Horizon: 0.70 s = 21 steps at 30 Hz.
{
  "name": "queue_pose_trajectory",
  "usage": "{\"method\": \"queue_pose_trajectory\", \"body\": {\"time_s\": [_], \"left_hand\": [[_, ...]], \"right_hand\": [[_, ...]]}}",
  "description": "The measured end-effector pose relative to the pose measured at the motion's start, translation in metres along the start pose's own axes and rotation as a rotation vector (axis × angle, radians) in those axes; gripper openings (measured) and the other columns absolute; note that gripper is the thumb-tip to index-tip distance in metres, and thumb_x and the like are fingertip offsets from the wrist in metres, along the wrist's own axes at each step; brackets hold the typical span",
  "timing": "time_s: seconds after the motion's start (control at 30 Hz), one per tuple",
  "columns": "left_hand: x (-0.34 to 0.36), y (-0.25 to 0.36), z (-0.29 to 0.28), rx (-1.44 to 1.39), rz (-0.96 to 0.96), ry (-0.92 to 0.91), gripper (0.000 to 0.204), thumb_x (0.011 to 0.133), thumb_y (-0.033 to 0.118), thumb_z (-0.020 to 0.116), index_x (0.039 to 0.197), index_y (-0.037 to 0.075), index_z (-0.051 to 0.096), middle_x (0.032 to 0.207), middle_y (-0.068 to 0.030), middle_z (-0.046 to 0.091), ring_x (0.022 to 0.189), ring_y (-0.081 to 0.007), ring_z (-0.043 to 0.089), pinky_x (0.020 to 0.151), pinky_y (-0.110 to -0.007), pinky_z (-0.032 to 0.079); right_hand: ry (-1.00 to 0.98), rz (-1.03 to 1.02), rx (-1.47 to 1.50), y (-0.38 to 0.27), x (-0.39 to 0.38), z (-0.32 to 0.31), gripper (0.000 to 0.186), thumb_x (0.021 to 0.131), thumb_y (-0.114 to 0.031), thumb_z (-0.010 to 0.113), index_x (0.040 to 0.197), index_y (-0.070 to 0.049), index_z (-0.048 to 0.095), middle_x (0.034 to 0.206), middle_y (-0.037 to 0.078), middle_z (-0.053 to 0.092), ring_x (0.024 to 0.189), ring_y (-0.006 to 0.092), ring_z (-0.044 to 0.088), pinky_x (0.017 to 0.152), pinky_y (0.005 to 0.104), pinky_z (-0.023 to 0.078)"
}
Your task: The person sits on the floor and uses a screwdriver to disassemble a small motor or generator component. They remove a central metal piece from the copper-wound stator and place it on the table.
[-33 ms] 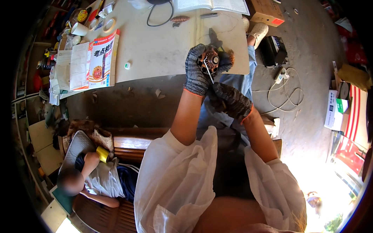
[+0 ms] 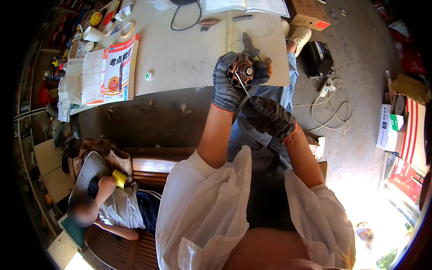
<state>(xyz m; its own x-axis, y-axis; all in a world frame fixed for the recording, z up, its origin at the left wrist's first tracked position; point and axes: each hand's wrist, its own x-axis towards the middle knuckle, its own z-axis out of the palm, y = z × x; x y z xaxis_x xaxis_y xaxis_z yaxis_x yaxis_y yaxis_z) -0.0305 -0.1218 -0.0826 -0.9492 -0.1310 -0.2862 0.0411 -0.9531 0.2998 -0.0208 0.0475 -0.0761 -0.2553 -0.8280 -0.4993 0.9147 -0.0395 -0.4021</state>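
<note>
My left hand (image 2: pixel 226 81), in a dark knitted glove with an orange cuff, is wrapped round a motor rotor (image 2: pixel 243 71) above the table's front right edge. The rotor has copper-coloured windings and a round metal shaft end facing up. My right hand (image 2: pixel 272 116), gloved the same way, is closed on a thin metal pick (image 2: pixel 243 84). Its handle is hidden in the glove, and the slim shaft reaches up to the rotor's near left side. Whether the tip touches the windings I cannot tell. Just beyond the rotor, a dark tool (image 2: pixel 248 44) lies on the table.
On the pale table (image 2: pixel 189 58) are a workbook (image 2: pixel 119 72), tape rolls (image 2: pixel 127 29), a white bottle cap (image 2: pixel 148 76) and an open book (image 2: pixel 245 5). A person (image 2: pixel 121 204) lies on a wooden bench at left. A power strip (image 2: pixel 326 87) with a looped cable is on the floor at right.
My right hand has shifted slightly right and down, and the pick's shaft has moved a little with it. My left hand still holds the rotor in nearly the same place.
</note>
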Motion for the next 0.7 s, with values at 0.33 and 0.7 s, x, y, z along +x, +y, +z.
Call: {"method": "queue_pose_trajectory", "body": {"time_s": [0.33, 0.7], "left_hand": [[-0.012, 0.008, 0.011, 0.192, 0.044, -0.084, 0.041, 0.083, 0.034, 0.052, 0.107, 0.001, 0.057, 0.099, -0.0123, 0.062, 0.089, -0.0252, 0.062, 0.075, -0.036, 0.055], [-0.009, -0.003, 0.008, 0.072, 0.057, -0.240, 0.033, 0.087, 0.026, 0.048, 0.102, -0.002, 0.058, 0.097, -0.0151, 0.062, 0.093, -0.0253, 0.060, 0.085, -0.035, 0.050]], "right_hand": [[0.092, -0.905, -1.130, 0.012, 0.000, -0.005, 0.013, 0.084, -0.008, 0.057, 0.096, -0.002, 0.059, 0.086, 0.007, 0.061, 0.071, 0.0166, 0.058, 0.064, 0.0271, 0.048], [0.097, -0.182, 0.081, 0.001, -0.041, 0.047, 0.020, 0.086, -0.018, 0.059, 0.099, -0.003, 0.059, 0.073, 0.002, 0.058, 0.056, 0.0064, 0.049, 0.050, 0.0172, 0.037]]}}
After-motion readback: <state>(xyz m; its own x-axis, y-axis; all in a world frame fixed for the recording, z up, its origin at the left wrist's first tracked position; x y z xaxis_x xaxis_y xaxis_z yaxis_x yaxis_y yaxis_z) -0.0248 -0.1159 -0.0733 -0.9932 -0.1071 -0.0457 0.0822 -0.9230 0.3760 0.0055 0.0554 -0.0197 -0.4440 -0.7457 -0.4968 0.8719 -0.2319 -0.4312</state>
